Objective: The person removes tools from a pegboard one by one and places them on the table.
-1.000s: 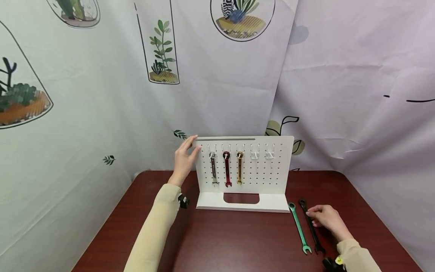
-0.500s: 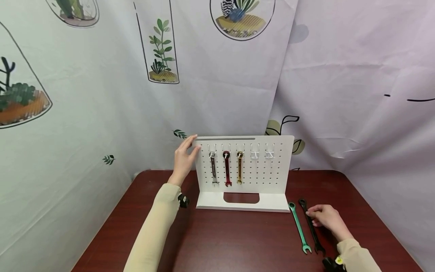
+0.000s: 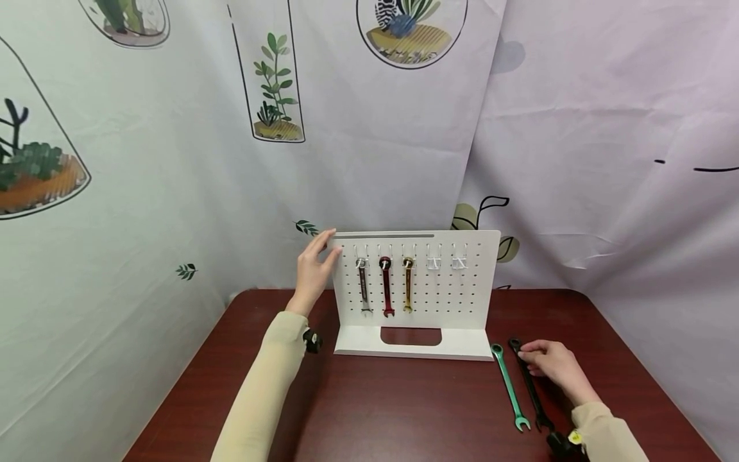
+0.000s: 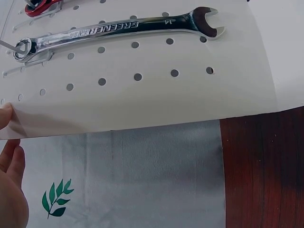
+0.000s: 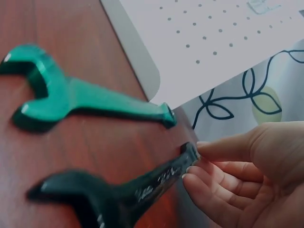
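My left hand (image 3: 312, 273) holds the upper left edge of a white pegboard stand (image 3: 439, 289). In the left wrist view the thumb lies on the board's face, while other fingers (image 4: 14, 164) show past its edge. At the right, my right hand (image 3: 557, 366) pinches a black combination wrench (image 3: 530, 388) near its ring end; the wrench lies on the table. Thumb and curled fingers meet around that end in the right wrist view. Left of it lies a green combination wrench (image 3: 508, 385), untouched. Silver (image 3: 363, 285), red (image 3: 386, 287) and gold (image 3: 408, 285) wrenches hang from the board.
Two bare clear hooks (image 3: 433, 262) are on the board's right half. The stand's base has a cutout (image 3: 411, 336) and sits toward the back of the dark red table (image 3: 404, 410). A printed cloth (image 3: 375, 179) hangs behind.
My right hand has slid slightly up along the black wrench toward its ring end. The wrenches and my left hand have stayed in place.
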Demonstrator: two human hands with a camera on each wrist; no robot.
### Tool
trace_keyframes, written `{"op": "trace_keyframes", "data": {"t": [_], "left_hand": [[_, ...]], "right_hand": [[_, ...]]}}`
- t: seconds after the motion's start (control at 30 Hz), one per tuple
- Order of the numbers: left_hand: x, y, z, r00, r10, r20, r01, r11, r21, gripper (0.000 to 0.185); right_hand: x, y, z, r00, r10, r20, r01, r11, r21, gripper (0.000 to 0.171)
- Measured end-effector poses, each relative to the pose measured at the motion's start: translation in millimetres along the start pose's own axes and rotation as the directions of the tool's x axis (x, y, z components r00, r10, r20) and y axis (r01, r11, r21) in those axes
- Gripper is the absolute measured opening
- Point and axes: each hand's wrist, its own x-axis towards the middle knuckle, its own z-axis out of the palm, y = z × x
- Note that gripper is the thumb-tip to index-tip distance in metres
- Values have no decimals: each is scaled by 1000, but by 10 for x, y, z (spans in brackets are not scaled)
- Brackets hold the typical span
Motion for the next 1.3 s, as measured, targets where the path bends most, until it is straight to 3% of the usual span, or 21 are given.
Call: {"op": "trace_keyframes", "data": {"t": [0.2, 0.57, 0.83, 1.3], "left_hand": [[-7, -11, 2, 1000, 1, -5, -1, 1000, 4, 45], [-2, -21, -8, 1000, -1, -8, 1, 1000, 17, 46], [0, -13, -3, 1000, -7, 7, 7, 1000, 6, 45], [-14, -8, 1, 1000, -3, -1, 3, 1000, 8, 46]], "right_hand": [[34, -104, 26, 998, -59, 6, 59, 998, -2, 36], [175, -433, 242, 990, -140, -13, 141, 979, 145, 38], [275, -688, 433, 991, -133, -12, 133, 977, 167, 38], [451, -1094, 754, 975, -217, 48, 200, 950, 238, 35]]}}
